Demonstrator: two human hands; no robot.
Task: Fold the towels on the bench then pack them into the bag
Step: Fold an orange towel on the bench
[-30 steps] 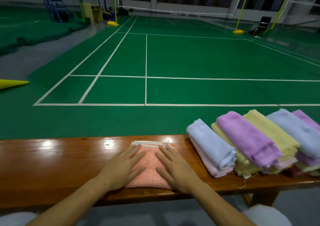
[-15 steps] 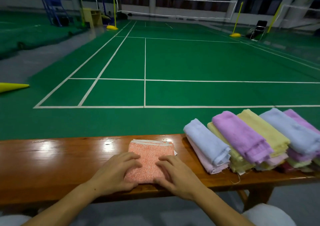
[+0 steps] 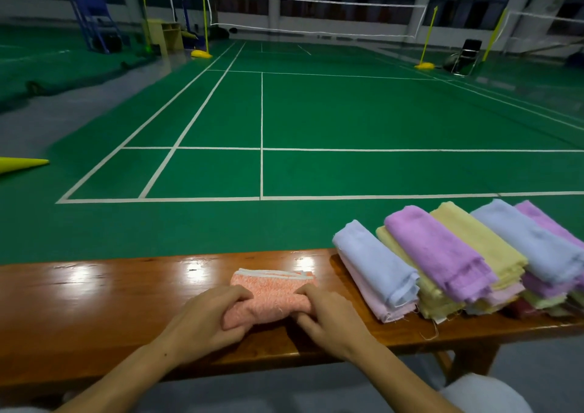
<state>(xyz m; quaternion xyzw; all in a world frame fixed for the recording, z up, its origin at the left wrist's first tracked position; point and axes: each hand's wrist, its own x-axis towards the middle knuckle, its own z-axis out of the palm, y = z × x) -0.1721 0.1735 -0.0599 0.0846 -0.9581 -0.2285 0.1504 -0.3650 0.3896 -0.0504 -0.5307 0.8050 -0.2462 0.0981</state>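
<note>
An orange towel with a white hem lies on the glossy wooden bench, its near edge lifted and rolled up. My left hand grips the towel's near left corner with curled fingers. My right hand pinches its near right corner. To the right, a row of folded towels in light blue, pink, yellow and purple leans in overlapping stacks on the bench. No bag is in view.
Beyond the bench stretches a green badminton court with white lines and a net. A yellow cone lies on the floor at far left. The bench leg stands at lower right.
My hands went from lying flat on the orange towel to sliding back to its near edge, curling round it and lifting that edge up and forward.
</note>
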